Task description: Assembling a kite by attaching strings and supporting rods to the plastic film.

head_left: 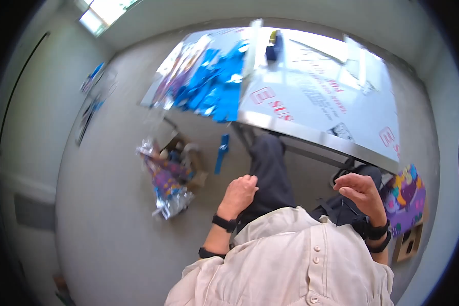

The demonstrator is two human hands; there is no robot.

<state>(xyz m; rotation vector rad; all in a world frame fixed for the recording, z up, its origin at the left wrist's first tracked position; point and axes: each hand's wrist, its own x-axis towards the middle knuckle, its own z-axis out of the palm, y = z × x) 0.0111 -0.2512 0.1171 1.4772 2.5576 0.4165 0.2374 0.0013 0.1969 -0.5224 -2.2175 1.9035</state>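
Over at far left, a blue-and-white item sits by the wall, too blurred to name. Next along, a purple-and-silver foil bag slumps against a cardboard box on the floor. Up above, shiny packets and a heap of blue pieces crowd the left end of the table, and one blue strip lies on the floor below its near edge. Here's the left hand, fingers curled, just beside the dark trouser leg (whether it touches the cloth or pinches anything, I can't tell). Beyond it, a dark-and-yellow object stands out on the tabletop. And the right hand! Loosely unfolded, thumb apart from the fingers, it hovers short of the table's near edge. Finally, far right: a purple patterned bag, near that hand, above an open box.
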